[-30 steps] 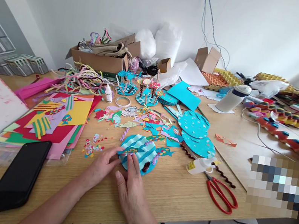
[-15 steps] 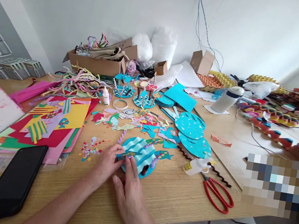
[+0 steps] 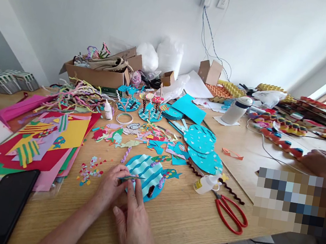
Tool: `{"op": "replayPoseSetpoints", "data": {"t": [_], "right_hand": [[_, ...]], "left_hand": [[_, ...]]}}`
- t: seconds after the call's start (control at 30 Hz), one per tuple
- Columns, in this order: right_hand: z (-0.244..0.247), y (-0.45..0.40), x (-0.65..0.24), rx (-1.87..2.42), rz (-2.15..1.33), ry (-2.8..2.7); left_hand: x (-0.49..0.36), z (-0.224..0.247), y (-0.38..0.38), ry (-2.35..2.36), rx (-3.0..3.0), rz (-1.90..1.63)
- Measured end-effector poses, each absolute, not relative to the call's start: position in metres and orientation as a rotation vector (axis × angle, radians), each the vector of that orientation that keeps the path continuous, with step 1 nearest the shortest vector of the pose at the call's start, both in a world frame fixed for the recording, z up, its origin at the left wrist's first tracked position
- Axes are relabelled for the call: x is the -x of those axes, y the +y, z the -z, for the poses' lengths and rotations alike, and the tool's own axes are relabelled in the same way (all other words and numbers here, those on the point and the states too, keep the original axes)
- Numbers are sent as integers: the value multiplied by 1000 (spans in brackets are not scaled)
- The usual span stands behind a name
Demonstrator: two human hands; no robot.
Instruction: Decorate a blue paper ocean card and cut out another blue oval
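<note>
Pinched in my left hand (image 3: 110,188) is a small paper fish (image 3: 138,177), tilted so that it appears almost edge-on. My right hand (image 3: 137,213) has its fingertips at the fish's near side, and its thumb stands apart. Whether the right fingers grip something there is hidden. Both hands are over the near left edge of a round blue base (image 3: 155,193) covered with wavy blue-and-white paper. On the base stand a dark brown curled pipe cleaner (image 3: 150,191) and a purple one (image 3: 161,183). Two dotted fish, one blue (image 3: 170,173) and one green (image 3: 160,159), sit at its far and right side.
Right of the base are a glue bottle (image 3: 206,184) and red-handled scissors (image 3: 233,217). Confetti pieces (image 3: 91,170) and coloured paper sheets (image 3: 80,129) lie left, with a black phone (image 3: 1,203) nearer. Another person's hand (image 3: 320,163) is at the far right.
The view has shifted, so most things sit slightly further left. The fish in my left hand has turned from showing its dotted face to nearly edge-on. Both hands stay by the base.
</note>
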State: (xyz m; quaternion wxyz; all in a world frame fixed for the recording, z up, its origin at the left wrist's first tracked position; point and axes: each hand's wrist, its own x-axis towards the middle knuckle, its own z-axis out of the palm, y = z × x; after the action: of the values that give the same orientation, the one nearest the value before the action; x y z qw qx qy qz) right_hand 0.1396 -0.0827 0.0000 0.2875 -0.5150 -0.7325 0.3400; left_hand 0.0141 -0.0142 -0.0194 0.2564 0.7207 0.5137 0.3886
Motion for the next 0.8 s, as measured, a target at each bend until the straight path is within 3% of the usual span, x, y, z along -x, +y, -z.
{"op": "replayPoseSetpoints", "data": {"t": [0.8], "right_hand": [[11,-85,-154,1285,-938,-2002]], "left_hand": [[-14,14,-15,1395,-1721,-1098]]}}
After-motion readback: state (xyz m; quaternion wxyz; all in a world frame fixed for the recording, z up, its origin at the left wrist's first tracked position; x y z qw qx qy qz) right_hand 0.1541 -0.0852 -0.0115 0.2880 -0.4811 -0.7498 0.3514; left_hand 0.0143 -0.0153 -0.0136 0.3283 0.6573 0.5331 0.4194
